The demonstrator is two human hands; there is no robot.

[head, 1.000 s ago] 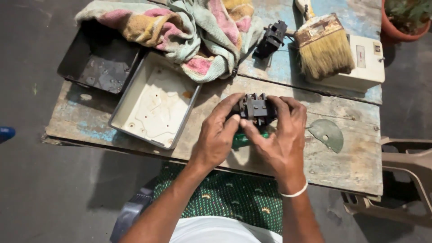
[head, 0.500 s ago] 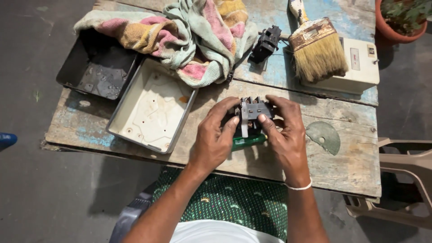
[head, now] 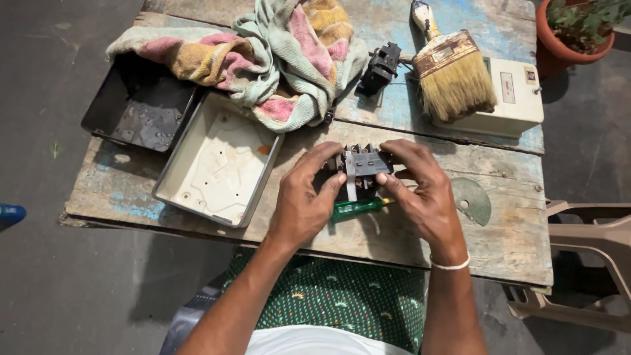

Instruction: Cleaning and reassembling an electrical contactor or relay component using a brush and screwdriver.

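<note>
Switch block [head: 363, 164] turned flatter since earlier, long axis left-right, terminals up

Both hands, L hand [head: 302, 204] & R hand [head: 420, 194], grip grey switch block [head: 363, 164] over green-handled screwdriver [head: 355, 209].

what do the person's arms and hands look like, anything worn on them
Both forearms are bare, with no sleeves, gloves or watch in view. The left hand wears nothing: no ring or band shows. The right hand is also bare, but a thin white band circles its wrist. Nails look short and plain.
</note>
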